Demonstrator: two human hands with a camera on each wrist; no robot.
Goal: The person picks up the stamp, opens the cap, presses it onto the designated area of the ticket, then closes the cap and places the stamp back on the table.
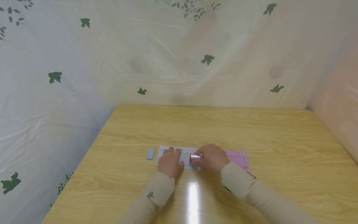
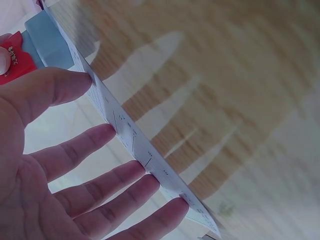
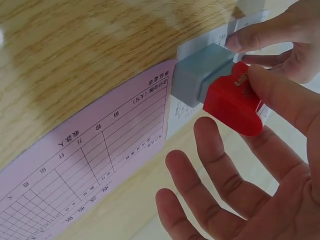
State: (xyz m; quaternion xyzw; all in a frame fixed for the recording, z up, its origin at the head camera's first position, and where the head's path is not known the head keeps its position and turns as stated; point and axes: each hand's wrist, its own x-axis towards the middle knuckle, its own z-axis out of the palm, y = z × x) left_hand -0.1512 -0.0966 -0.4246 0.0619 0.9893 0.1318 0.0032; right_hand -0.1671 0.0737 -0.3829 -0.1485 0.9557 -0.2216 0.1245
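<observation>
left hand (image 1: pixel 169 163) — spread, palm downward | right hand (image 1: pixel 214 158) — pinching

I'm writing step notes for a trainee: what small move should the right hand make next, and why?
Probably press the red-topped block straight down: the right hand grips it over the white slip, and the left hand rests spread fingers on that slip, seemingly steadying it.
</observation>
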